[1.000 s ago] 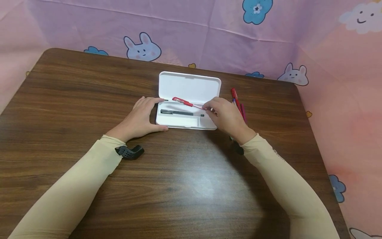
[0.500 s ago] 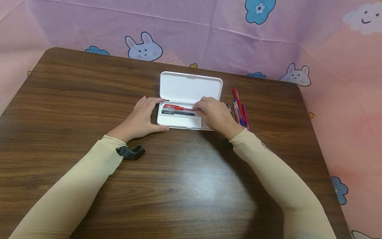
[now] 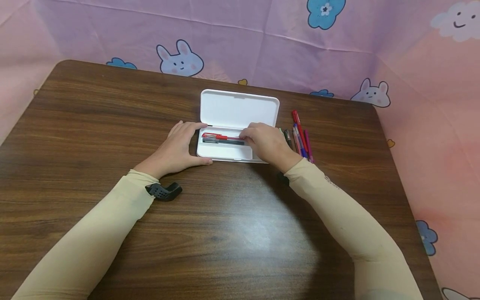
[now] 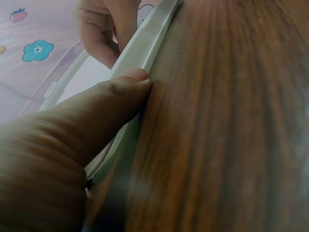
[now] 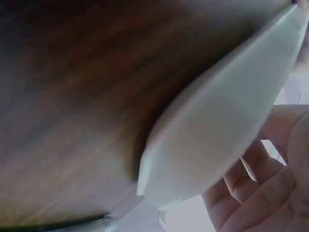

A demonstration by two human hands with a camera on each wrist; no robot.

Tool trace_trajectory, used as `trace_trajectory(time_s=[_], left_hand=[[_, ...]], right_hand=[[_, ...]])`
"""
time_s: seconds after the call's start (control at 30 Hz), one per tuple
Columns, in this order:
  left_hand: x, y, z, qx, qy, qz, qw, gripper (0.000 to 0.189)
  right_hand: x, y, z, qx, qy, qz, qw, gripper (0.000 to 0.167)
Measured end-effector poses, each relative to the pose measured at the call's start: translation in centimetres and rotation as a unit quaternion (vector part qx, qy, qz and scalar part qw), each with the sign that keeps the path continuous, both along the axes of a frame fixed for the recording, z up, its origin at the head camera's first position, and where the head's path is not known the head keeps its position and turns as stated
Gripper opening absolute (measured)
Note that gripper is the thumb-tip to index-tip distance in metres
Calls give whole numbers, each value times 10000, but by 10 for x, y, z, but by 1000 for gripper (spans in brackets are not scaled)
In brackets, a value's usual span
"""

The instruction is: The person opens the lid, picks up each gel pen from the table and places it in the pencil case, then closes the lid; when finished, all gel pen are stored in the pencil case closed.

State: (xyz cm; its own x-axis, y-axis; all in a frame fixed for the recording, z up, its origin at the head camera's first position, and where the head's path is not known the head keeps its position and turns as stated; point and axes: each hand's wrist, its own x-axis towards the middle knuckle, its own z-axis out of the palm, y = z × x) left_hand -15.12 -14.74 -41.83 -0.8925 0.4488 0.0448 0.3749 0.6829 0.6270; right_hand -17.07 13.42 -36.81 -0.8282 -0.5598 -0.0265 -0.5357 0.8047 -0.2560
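A white pencil case [image 3: 226,152] lies on the table with its lid [image 3: 240,109] raised at the back. My left hand [image 3: 176,148] holds its left end, thumb along the front edge and fingers at the back corner; the left wrist view shows the thumb pressing the case wall [image 4: 137,58]. Inside the long compartment a red pen [image 3: 221,137] lies beside a dark grey pen [image 3: 225,142]. The fingers of my right hand [image 3: 270,143] pinch the red pen's right end, hiding its tip. In the right wrist view the case's outer wall [image 5: 212,125] hides the fingertips.
Right of the case, several loose pens lie on the brown table [image 3: 210,233], among them a red pen [image 3: 296,118] and a magenta pen [image 3: 308,143]. My right hand partly covers this group. A patterned cloth [image 3: 232,37] hangs behind the table.
My right hand has moved left and lowered the red pen from a slant above the case into the long compartment, alongside the grey pen. The left hand has stayed put.
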Motion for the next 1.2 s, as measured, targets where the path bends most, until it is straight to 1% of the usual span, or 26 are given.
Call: trace_trajectory(time_s=[0.23, 0.3, 0.4, 0.53, 0.6, 0.67, 0.77, 0.87, 0.97, 1.07, 1.2], left_hand=[[0, 2, 0, -21, 13, 1, 10000, 104], [-1, 2, 0, -28, 21, 2, 10000, 104], [-1, 2, -1, -18, 12, 6, 10000, 104], [0, 2, -2, 1, 4, 10, 10000, 105], [-1, 3, -2, -7, 29, 7, 10000, 105], [-1, 3, -2, -15, 49, -4, 10000, 105], [-1, 2, -2, -33, 75, -4, 10000, 105], [-1, 0, -2, -41, 64, 5, 10000, 105], [-1, -1, -3, -37, 63, 15, 10000, 105], [-1, -1, -4, -39, 65, 16, 10000, 105], [-1, 0, -5, -37, 81, -4, 10000, 105]], right_hand=[[-1, 1, 1, 71, -50, -17, 10000, 21], [0, 4, 4, 27, -45, -16, 10000, 21], [4, 11, 10, -31, 74, -31, 10000, 20], [16, 32, 25, -77, 297, -175, 9994, 21], [23, 49, 33, -210, 359, -387, 9984, 22], [28, 70, 38, -425, 347, -688, 9961, 24], [31, 106, 43, -803, 92, -1191, 9896, 29], [35, 139, 41, -1017, -406, -1659, 9800, 34], [43, 161, 35, -1114, -999, -2086, 9665, 39], [50, 173, 24, -1172, -1376, -2273, 9569, 41], [54, 176, 12, -1184, -1502, -2279, 9547, 40]])
